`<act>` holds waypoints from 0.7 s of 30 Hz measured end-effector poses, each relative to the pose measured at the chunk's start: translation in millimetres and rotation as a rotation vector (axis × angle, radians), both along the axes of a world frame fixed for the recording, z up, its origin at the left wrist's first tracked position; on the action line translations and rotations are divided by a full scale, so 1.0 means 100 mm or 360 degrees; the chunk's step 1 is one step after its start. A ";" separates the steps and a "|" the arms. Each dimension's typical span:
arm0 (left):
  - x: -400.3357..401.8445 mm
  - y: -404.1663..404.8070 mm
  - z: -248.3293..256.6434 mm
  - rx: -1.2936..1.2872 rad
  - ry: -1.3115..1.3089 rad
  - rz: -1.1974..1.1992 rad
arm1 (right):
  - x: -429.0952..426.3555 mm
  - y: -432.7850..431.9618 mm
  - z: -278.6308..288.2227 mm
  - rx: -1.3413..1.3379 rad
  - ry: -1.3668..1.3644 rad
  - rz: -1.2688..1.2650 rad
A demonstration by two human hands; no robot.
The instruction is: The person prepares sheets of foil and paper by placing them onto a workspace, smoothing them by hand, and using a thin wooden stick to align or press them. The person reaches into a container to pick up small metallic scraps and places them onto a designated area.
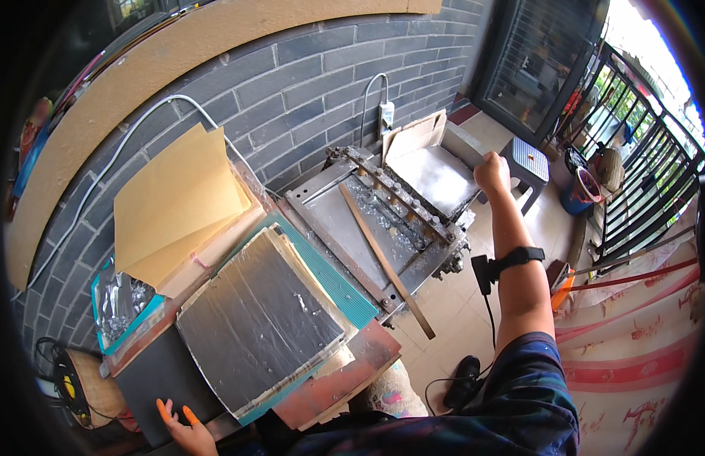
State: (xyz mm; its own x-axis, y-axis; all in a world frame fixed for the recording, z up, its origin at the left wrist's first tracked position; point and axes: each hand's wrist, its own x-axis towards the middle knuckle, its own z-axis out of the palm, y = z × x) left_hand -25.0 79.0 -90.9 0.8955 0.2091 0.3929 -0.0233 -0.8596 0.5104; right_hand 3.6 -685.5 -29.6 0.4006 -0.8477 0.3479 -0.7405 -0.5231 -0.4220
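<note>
At the lower left, my left hand (188, 428) has its fingers apart, with orange finger covers on some of them. It is at the near edge of a dark flat board (169, 373). My right arm stretches forward, and my right hand (493, 172) is curled into a fist beside the shiny metal plate (438, 178); whether anything is inside the fist is hidden. Between the hands lies a stack of sheets topped by a dark, creased sheet (261, 319), on a teal ribbed mat (335, 279). Beyond it stands a metal press-like frame (352, 228) with a wooden strip (381, 256) lying diagonally across it.
Tan paper sheets (175, 205) rise at the left. Beside them, a teal tray (124, 308) holds crumpled foil-like material. A grey brick wall (307, 74) bounds the far side. A plastic stool (526, 162) stands right of the plate. A cable (493, 319) hangs from my right wrist strap.
</note>
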 end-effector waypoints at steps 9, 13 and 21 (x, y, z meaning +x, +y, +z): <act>0.01 0.02 -0.04 0.0060 -0.0134 -0.0059 | -0.95 0.92 -0.38 0.0236 -0.0221 0.0482; 0.01 0.05 -0.05 0.0110 -0.0140 -0.0014 | -1.09 1.54 -0.37 0.0620 -0.0366 0.0523; -0.01 -0.01 0.04 0.0206 -0.0183 -0.0077 | -1.20 2.50 -0.30 0.0806 0.0063 0.0937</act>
State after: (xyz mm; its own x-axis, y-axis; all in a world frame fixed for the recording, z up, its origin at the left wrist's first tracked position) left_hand -25.7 77.9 -86.6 0.8510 0.1077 0.5141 -0.1180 -0.9145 0.3870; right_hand -116.1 -435.7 -59.5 0.8381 -0.5432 -0.0493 -0.4202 -0.5853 -0.6935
